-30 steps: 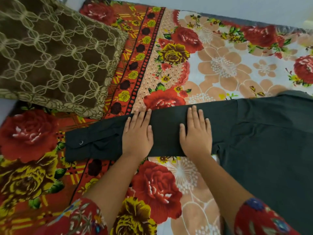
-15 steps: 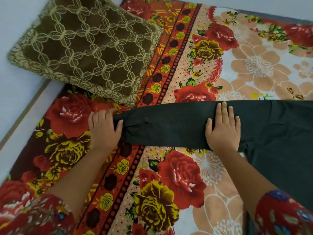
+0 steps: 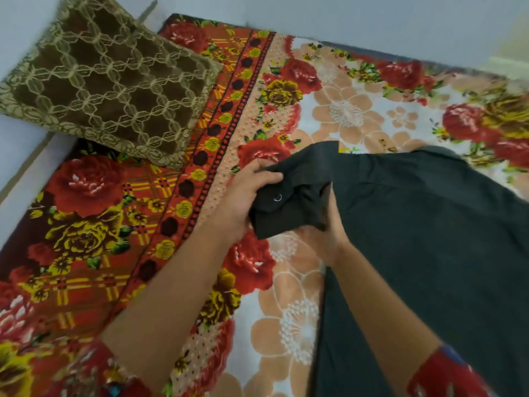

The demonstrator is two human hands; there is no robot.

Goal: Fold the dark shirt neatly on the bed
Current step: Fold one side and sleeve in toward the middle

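Observation:
The dark shirt (image 3: 423, 242) lies spread over the right half of the bed (image 3: 286, 325), which has a floral sheet. Its sleeve is bunched up and lifted at the shirt's left edge, with a small metal snap showing on the cuff. My left hand (image 3: 246, 193) grips that sleeve end from the left, thumb on top. My right hand (image 3: 323, 239) sits under and against the bunched sleeve, partly hidden by the cloth, fingers curled into the fabric.
A brown patterned cushion (image 3: 114, 81) rests on the bed's far left corner. A pale wall runs behind the bed and a pale floor strip (image 3: 17, 156) along its left side.
The sleeve lay stretched flat to the left under both palms. My left hand has since taken its cuff end and carried it right, toward the shirt body, bunching it against my right hand.

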